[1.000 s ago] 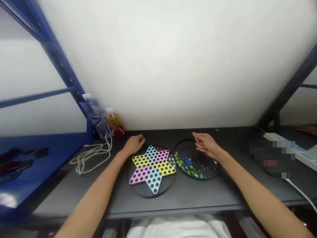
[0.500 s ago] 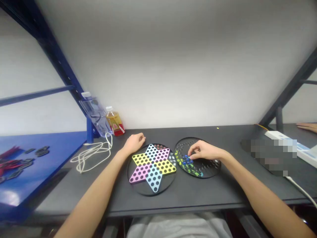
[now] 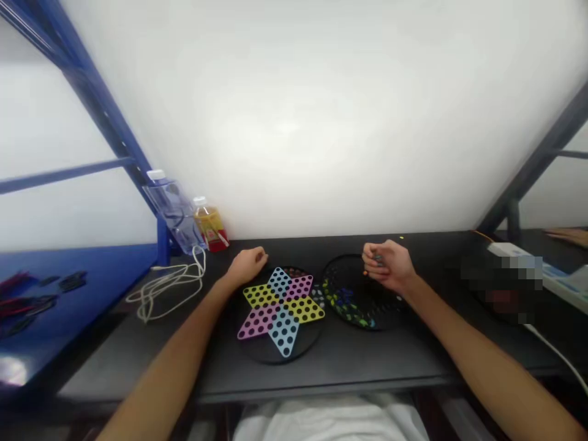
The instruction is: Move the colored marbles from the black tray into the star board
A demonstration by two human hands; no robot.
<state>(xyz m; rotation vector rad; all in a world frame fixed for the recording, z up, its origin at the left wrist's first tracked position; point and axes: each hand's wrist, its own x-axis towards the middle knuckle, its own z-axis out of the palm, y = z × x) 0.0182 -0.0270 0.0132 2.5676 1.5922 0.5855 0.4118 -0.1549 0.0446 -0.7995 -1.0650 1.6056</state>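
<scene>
Right hand (image 3: 388, 264): curled, contents unclear | marbles (image 3: 345, 297): near, leftward | left hand (image 3: 248, 265): curled, contents unclear, beside star board (image 3: 281, 302)

2 white-capped bottles (image 3: 211, 231), looped white cord (image 3: 168, 283), blue tabletop (image 3: 73, 309), blue metal frame (image 3: 101, 116)

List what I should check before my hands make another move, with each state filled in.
1. Left hand off the star board's holes: ok, it rests by the far left side.
2. Right hand's hold: cannot tell; the fingers are curled and hide most of whatever is there.
3. Blue marbles inside the round tray: ok.
4. White cable clear of the board: ok, lying apart to the left.
5. Cable neatly coiled: not ok, it lies in loose loops.
</scene>
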